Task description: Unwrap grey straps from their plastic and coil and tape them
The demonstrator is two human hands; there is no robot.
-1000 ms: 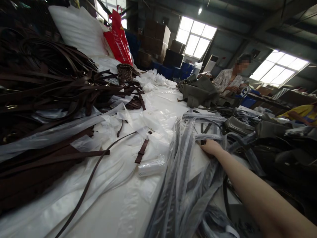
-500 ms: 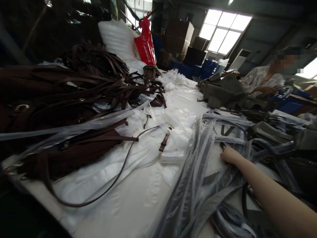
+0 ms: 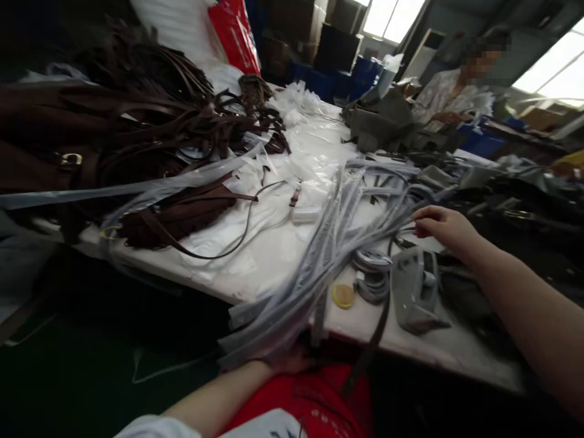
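My right hand is raised over the right side of the table with thumb and fingers pinched together. What lies between the fingertips is too blurred to make out. Just left of it runs a bundle of grey straps in clear plastic sleeves, which hangs over the front edge. My left hand is low at that edge, by the hanging ends, its fingers lost in shadow. Below my right hand are coiled grey straps, a clear-wrapped grey piece and a yellow-rimmed disc. A dark strap hangs off the edge.
Dark brown bags with straps pile up on the left. Olive-grey bags lie on the right side, where a person works. White wrapping covers the table's middle. A red bag stands at the back.
My view has tilted down, bringing the front edge and my left hand into sight. My right hand has left the dark strap area among the sleeves and risen to the right.
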